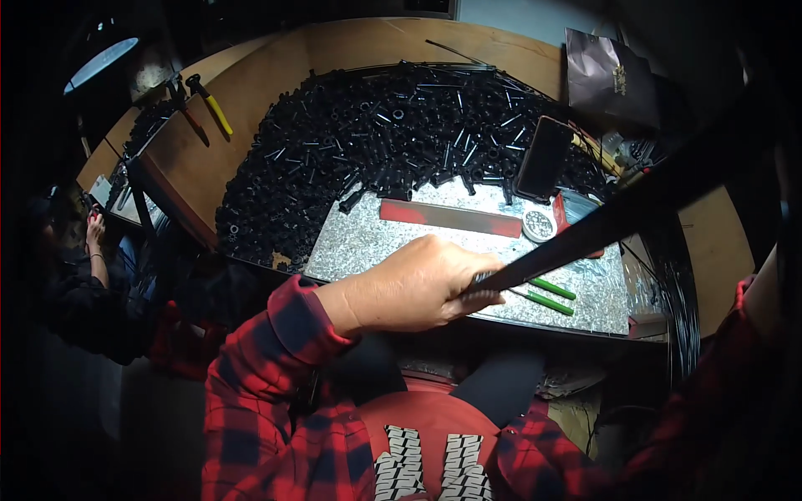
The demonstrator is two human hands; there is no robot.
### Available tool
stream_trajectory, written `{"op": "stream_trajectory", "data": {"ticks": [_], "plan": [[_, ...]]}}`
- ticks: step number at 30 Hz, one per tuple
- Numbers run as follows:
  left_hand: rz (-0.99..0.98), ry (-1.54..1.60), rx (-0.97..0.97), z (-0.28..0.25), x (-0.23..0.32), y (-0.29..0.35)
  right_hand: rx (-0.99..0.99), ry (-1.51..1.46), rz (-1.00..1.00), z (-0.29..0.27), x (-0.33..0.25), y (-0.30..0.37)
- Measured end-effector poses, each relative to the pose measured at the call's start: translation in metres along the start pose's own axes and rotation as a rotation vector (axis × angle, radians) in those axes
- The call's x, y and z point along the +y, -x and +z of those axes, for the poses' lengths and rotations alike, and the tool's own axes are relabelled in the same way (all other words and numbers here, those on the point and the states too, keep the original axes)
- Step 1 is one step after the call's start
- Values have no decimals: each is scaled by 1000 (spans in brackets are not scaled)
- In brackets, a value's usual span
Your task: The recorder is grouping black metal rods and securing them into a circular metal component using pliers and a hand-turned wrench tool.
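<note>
bench (pixel 718 259): one, bearing a large heap of black parts (pixel 359 134); share done or left, not evident. black bundle (pixel 618 217): one, slanting above the bench, not set down. left hand (pixel 418 284): back upward, closed round the bundle's lower end. right hand: indistinct at the dark rim, grip cannot be told.

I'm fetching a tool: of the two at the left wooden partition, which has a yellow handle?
The right tool, nearer the black parts; the left tool shows an orange-red handle instead.
</note>
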State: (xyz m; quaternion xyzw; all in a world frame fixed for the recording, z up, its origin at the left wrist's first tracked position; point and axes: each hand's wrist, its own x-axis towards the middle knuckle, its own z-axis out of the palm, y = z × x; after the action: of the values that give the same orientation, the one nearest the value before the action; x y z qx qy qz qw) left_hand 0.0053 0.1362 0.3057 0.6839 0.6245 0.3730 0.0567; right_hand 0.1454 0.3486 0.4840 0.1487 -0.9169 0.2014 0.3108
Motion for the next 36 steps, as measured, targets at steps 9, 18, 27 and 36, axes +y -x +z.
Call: {"op": "stream_trajectory", "data": {"ticks": [9,18,27,36], "plan": [[-608,825,656,9,-62,59,39,-137,154,109,30,23],[-747,1120,1210,87,-78,95,-275,-1631,987,307,-23,185],[-714,1238,1198,117,-45,89,396,-1569,1126,313,6,161],[-647,1307,290,127,-19,98,272,-1014,1002,220,50,121]]}}
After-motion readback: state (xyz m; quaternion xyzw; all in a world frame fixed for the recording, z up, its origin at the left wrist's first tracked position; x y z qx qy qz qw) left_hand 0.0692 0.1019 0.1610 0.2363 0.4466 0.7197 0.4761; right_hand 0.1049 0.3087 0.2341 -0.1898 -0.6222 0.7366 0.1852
